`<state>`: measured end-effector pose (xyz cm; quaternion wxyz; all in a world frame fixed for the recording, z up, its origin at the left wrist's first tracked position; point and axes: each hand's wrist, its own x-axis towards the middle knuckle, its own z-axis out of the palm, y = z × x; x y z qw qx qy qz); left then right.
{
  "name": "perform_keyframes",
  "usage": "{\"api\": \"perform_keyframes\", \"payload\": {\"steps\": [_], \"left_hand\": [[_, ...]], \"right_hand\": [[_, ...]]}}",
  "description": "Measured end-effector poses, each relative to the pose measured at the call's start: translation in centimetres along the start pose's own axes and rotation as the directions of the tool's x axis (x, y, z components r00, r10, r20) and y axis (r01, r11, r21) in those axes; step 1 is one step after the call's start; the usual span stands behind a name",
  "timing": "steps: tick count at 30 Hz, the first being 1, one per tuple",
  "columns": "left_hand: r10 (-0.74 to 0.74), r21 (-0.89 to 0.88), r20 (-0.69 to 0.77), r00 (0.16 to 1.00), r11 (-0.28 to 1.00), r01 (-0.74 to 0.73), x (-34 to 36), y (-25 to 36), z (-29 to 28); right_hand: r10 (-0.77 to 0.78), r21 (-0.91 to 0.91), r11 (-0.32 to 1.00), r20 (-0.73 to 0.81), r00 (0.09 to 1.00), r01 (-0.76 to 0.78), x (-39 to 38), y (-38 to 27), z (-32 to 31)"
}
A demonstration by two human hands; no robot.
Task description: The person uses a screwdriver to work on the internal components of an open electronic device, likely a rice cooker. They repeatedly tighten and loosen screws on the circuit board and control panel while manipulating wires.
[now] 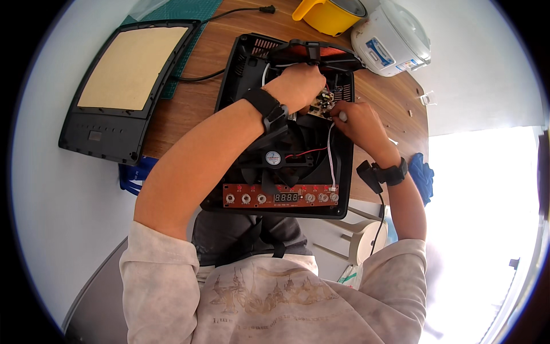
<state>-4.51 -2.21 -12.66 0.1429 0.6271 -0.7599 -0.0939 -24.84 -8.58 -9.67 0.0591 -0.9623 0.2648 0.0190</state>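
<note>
An opened induction cooker lies before me, its black housing (229,172) holding a fan (275,159) and a small circuit board (324,105). My left hand (297,86) reaches over the far part of the housing with fingers curled down, their tips hidden behind the hand. At the board's right edge, my right hand (360,123) is closed in a pinch, touching the board. Beyond both hands a round coil (338,53) stands tilted up. A white cable (330,155) runs from near my right hand to the brown control board (286,197) along the near edge.
The cooker's top cover (129,71) lies at the left, partly over a green cutting mat (195,11). A power plug (267,9) rests at the back. A yellow pot (329,16) and a white rice cooker (392,40) stand at the far right. A blue cloth (421,178) hangs by the table's right edge.
</note>
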Motion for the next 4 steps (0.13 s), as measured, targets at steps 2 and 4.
{"api": "perform_keyframes", "payload": {"steps": [2, 4], "left_hand": [[-0.003, -0.003, 0.002, 1.000, 1.000, 0.003, 0.02, -0.03, 0.02], [-0.003, -0.004, 0.003, 1.000, 1.000, 0.003, 0.05, -0.01, 0.17]], "right_hand": [[0.014, 0.005, 1.000, 0.005, 1.000, -0.014, -0.01, -0.30, -0.26], [-0.038, -0.001, 0.999, 0.000, 0.999, 0.038, 0.02, 0.13, -0.02]]}}
